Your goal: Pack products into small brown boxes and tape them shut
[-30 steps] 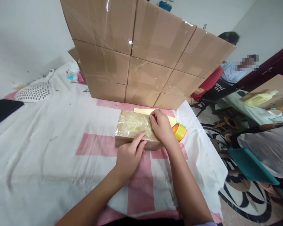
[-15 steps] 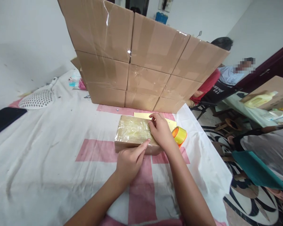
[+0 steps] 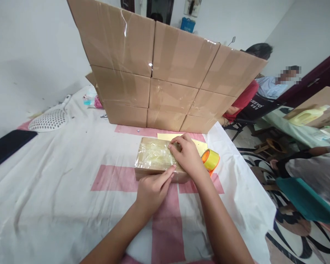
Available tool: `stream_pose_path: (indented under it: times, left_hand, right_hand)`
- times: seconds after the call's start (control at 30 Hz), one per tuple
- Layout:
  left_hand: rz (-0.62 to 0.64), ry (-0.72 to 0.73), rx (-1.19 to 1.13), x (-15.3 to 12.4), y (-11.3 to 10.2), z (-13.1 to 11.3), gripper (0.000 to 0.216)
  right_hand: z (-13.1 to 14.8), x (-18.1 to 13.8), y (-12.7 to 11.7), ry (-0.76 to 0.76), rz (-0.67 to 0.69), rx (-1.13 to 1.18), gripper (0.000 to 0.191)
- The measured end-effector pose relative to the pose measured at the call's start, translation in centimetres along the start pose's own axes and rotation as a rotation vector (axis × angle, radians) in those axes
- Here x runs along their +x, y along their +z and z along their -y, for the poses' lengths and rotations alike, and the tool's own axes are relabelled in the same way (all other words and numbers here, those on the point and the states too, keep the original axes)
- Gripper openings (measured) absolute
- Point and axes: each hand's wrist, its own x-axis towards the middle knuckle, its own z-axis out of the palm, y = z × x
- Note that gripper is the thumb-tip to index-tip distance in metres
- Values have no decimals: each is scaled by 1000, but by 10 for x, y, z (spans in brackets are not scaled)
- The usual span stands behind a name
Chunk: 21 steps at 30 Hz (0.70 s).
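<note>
A small cardboard box (image 3: 151, 156) with shiny, wrinkled clear tape over its top lies on the cloth-covered table. My left hand (image 3: 154, 185) is closed against its near side, the thumb and index finger at the front top edge. Across the right part of the top rests my right hand (image 3: 185, 152), its fingers bent and closed on the box, hiding that end. Whether the fingertips pinch a bit of tape I cannot tell. Just right of the box stands a roll of yellowish tape (image 3: 213, 160) with an orange core. Yellow paper (image 3: 165, 136) lies behind the box.
Behind, taped cardboard boxes (image 3: 173, 95) are stacked into a wall. On the left lie a black phone (image 3: 9, 148) and a white perforated scoop (image 3: 49, 119). The table edge drops off at the right. People sit beyond it, near a yellowish bottle (image 3: 309, 115) on another table.
My right fingers have slid slightly left along the box top. My left hand stays at the front edge. The whole view has shifted a little.
</note>
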Motion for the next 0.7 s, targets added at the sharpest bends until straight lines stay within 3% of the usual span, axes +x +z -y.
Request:
stream_pose_path:
  times: [0.7]
  left_hand:
    - [27,-14,-44,-1,-2,2,35]
  right_hand:
    - [0,-1,-2,-18,9,-9,12]
